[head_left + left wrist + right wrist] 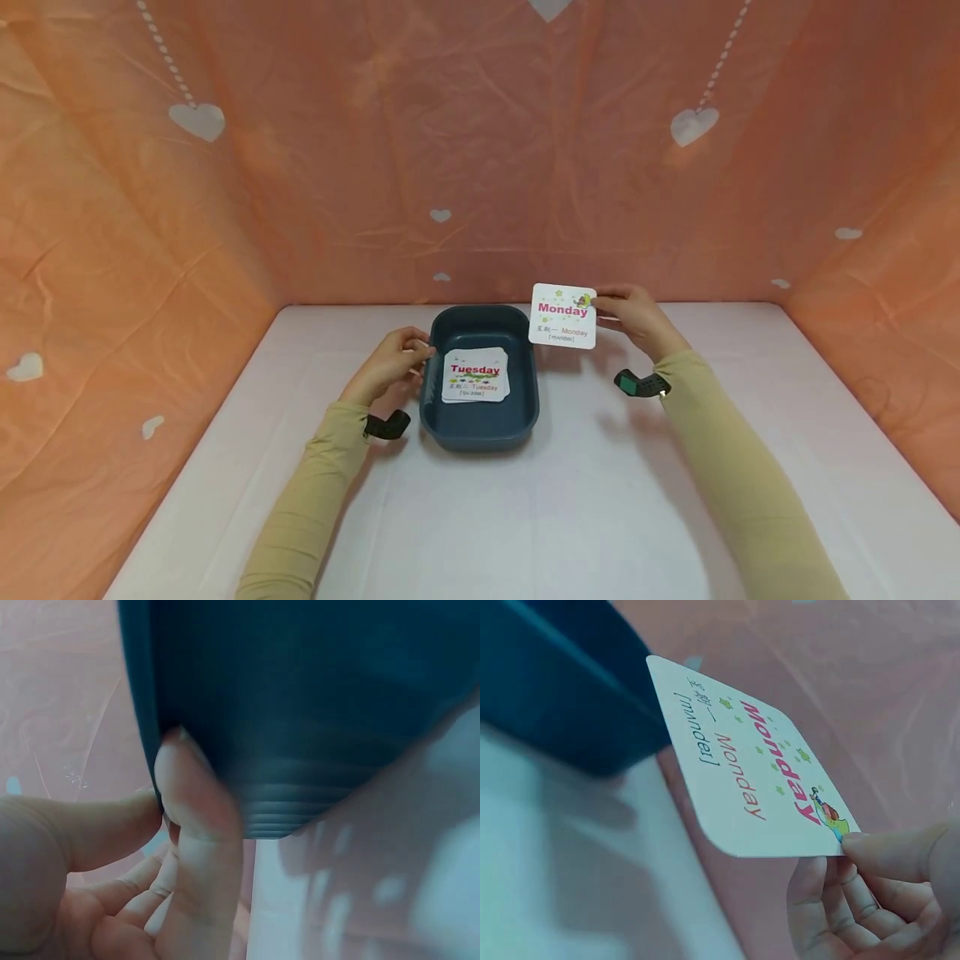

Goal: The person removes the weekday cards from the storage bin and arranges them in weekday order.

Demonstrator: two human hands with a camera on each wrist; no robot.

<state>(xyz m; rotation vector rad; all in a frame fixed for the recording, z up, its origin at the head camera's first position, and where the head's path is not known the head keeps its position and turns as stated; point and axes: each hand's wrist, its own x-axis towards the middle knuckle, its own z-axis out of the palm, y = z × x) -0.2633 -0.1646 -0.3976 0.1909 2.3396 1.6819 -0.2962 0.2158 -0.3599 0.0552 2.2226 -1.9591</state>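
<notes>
A white flashcard printed "Monday" (562, 327) is pinched at its right edge between the thumb and fingers of my right hand (633, 317). It hangs face-up just right of the bin's rim, and the right wrist view shows its rounded corners and small cartoon figure (735, 772). My left hand (390, 362) grips the left wall of a dark blue plastic bin (480, 425), thumb on one side and index finger on the other (199, 802). Inside the bin lies a small stack of cards with "Tuesday" (474, 375) on top.
A white cloth covers the table (465, 525). Orange sheeting with white hearts (480, 150) rises along the back and both sides. Dark wrist devices hang below each wrist, one on the left (388, 425) and one on the right (642, 383).
</notes>
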